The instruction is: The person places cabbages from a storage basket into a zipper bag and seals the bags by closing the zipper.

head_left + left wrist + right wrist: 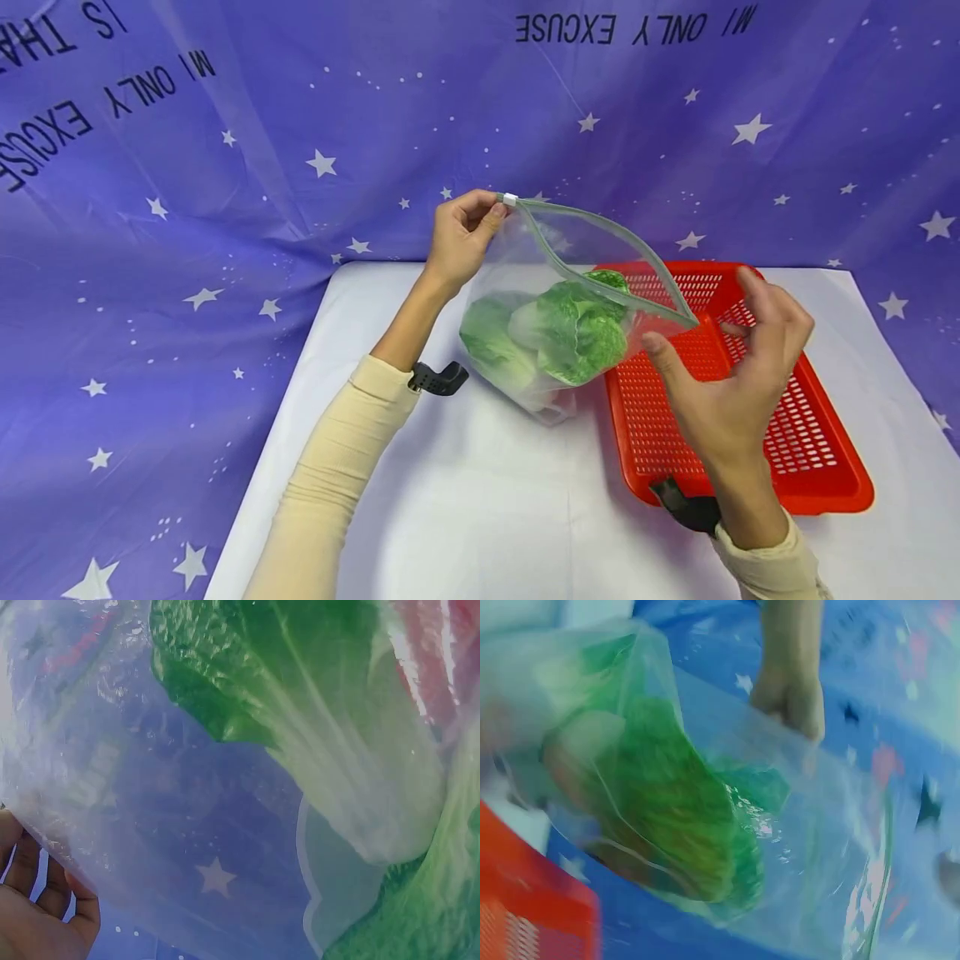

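Observation:
A clear zip bag (504, 267) with a green-edged mouth hangs above the table, its mouth spread wide. Inside lie white-stemmed Chinese cabbages, one in front (585, 333) and another at the left (491, 333); the left wrist view shows a cabbage's pale stem (367, 795) through the plastic. My left hand (459, 237) pinches the bag's upper left corner beside the white slider (510, 199). Near the bag's right corner is my right hand (727, 396), thumb and fingers apart, with nothing visible between them.
A red perforated basket (630, 458) stands on the white-covered table (480, 517), behind and below my right hand. A purple star-printed cloth (420, 108) with lettering hangs at the back and along the sides. Each wrist carries a black band (438, 379).

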The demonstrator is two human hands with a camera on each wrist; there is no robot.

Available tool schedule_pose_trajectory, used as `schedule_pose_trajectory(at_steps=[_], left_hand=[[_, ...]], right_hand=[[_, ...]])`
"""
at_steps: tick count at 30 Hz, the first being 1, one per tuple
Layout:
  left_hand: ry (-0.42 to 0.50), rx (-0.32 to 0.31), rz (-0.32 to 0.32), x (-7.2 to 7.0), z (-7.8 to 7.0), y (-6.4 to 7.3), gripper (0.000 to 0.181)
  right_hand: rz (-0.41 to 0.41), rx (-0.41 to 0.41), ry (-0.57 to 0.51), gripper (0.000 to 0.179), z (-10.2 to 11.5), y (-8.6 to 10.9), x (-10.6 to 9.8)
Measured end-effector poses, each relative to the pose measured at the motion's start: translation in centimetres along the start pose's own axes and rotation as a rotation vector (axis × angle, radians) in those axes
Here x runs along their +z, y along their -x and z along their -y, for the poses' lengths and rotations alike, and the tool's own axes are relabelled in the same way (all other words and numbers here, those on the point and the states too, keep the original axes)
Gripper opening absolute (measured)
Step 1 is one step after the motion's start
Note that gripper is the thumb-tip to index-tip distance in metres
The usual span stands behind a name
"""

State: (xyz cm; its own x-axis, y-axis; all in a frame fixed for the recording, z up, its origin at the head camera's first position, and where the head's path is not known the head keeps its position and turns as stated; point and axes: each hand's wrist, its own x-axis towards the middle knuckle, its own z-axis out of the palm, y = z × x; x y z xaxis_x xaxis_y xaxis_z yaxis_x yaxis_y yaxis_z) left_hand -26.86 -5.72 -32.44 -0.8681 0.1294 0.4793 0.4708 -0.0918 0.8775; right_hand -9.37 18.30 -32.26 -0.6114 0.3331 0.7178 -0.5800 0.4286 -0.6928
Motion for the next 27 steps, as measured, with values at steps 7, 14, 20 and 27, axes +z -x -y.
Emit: schedule_pose_trajectory(at_steps=[7,14,20,27], left_hand=[[-0.003,0.006,-0.047,-1.4,0.5,0.8,0.012],[-0.060,0.054,-0.112,-4.1,-1.2,2.4,0.013],[-0.213,0.099,-0.145,-5.7,-3.5,6.0,0.012],[-0.244,0.182,-0.145,-6.0,-4.7,8.8,0.008]], right_hand=[[0.191,0.450,-0.148,0.023,-4.5,0.5,0.0],[0.104,0.212,-0.303,0.015,-6.7,-2.3,0.0],[0.077,0.176,-0.541,0.012,-6.7,-4.6,0.6],[0.083,0.118,-0.544,0.013,-6.1,-4.7,1.2]])
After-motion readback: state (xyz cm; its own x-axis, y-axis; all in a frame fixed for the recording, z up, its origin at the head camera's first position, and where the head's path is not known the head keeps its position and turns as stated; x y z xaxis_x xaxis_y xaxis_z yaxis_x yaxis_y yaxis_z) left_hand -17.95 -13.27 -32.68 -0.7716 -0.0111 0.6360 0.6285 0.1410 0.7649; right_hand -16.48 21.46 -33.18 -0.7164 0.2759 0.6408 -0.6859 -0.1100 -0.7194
